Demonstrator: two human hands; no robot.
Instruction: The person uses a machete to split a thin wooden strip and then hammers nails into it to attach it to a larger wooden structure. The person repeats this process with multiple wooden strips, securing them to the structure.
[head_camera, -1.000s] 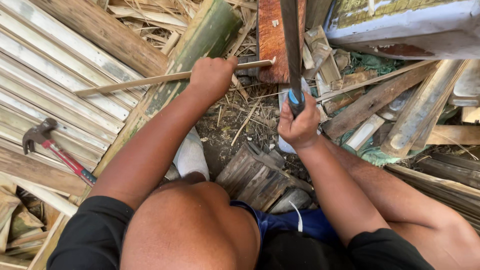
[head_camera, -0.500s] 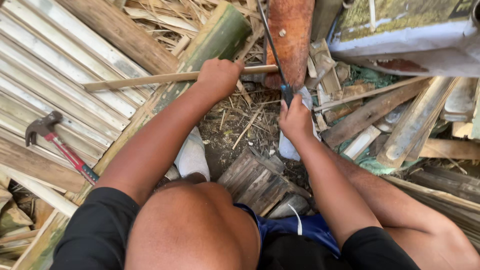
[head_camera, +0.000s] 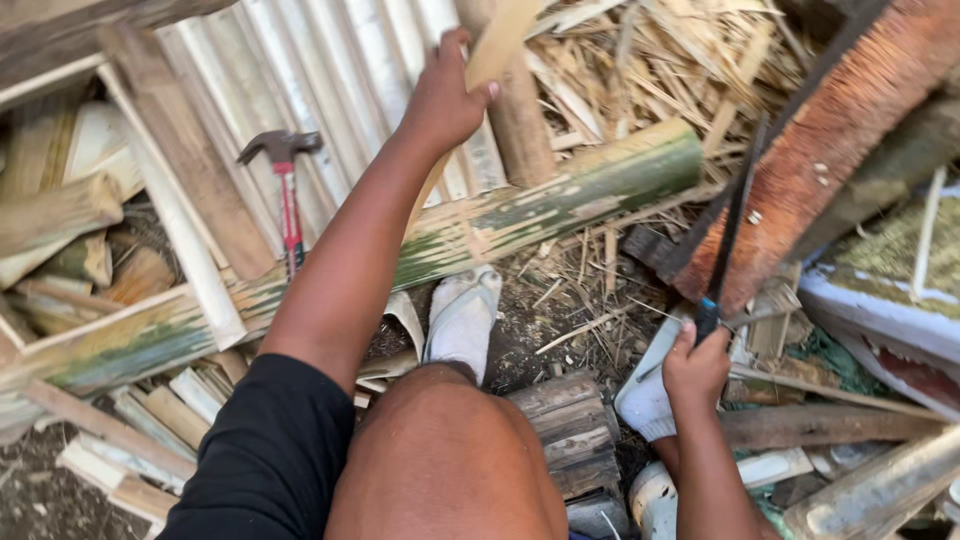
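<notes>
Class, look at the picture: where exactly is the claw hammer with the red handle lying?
In the head view the hammer lies left of centre on pale split bamboo slats, just left of the person's outstretched left forearm and above the long green bamboo pole.

— What sort of place is this?

— An outdoor work yard where bamboo gets cut and split by hand. The ground is bare dirt (head_camera: 560, 310) strewn with chips and dry shavings (head_camera: 640, 70).

— What else points that way?

— Split bamboo slats (head_camera: 330, 60) lie stacked side by side, and a long green bamboo pole (head_camera: 560, 200) lies across them. A red-handled claw hammer (head_camera: 285, 190) rests on the slats. A worn wooden chopping block (head_camera: 570, 430) sits on the dirt, and rough timber offcuts (head_camera: 820, 425) are piled at the right.

— Any proper bench?

— Everything lies on the ground, near a white sandal (head_camera: 462, 320).
</notes>
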